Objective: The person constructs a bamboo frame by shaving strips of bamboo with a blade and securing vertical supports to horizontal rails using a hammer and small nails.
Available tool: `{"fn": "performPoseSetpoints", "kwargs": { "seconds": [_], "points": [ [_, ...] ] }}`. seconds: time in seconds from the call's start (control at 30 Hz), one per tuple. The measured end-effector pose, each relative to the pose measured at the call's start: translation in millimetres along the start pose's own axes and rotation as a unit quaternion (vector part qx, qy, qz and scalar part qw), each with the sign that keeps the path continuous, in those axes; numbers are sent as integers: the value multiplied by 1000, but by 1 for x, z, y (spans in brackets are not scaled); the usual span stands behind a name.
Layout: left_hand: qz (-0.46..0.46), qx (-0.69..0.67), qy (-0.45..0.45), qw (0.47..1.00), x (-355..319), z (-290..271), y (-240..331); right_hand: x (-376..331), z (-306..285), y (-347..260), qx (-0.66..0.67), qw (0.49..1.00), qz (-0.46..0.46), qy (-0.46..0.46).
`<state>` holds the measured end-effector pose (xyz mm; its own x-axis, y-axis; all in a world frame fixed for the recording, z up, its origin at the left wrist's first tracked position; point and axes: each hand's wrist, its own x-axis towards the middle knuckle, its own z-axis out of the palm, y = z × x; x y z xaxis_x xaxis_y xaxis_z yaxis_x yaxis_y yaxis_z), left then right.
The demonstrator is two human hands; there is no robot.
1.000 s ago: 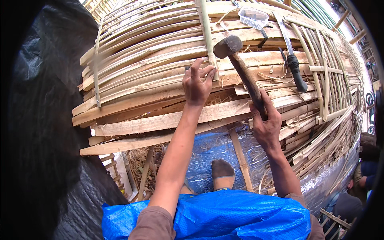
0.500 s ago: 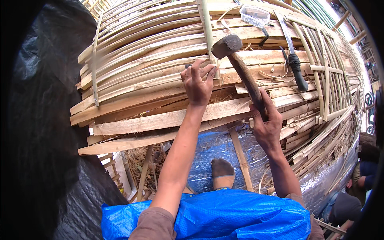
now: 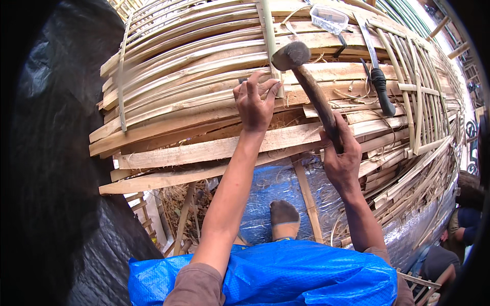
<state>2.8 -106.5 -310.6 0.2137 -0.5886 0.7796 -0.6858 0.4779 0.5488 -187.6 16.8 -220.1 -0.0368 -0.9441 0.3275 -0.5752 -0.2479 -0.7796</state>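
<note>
My right hand [image 3: 343,153] is wrapped round the dark wooden handle of a hammer [image 3: 317,97]. Its blunt, heavy head is raised above the slats, just right of an upright bamboo strip [image 3: 269,38]. Close to that strip's near end, my left hand [image 3: 255,107] has its thumb and forefinger pinched together and the other fingers bent. Whatever sits in the pinch is too small to make out. Beneath both hands runs a frame of long split bamboo slats [image 3: 204,81], with the upright strip lying across them.
A long knife with a black-wrapped handle [image 3: 380,89] and a clear plastic box [image 3: 329,19] lie farther back on the slats. Black sheeting [image 3: 66,153] hangs at the left. A blue sheet [image 3: 306,275] covers my lap. At the lower right, another person [image 3: 434,265] is partly visible.
The view has shifted slightly. Both hands and the hammer keep almost the same places over the slats.
</note>
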Motion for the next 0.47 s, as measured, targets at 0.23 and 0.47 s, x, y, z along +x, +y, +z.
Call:
{"fn": "performPoseSetpoints", "kwargs": {
  "seconds": [0.23,0.47],
  "points": [
    [3,9,7,1000,0,-2,0,10,-12,-14,-23,1000,16,-13],
    [-4,-7,1,1000,0,2,1,-5,2,9,10,999,30,-34]
  ]
}}
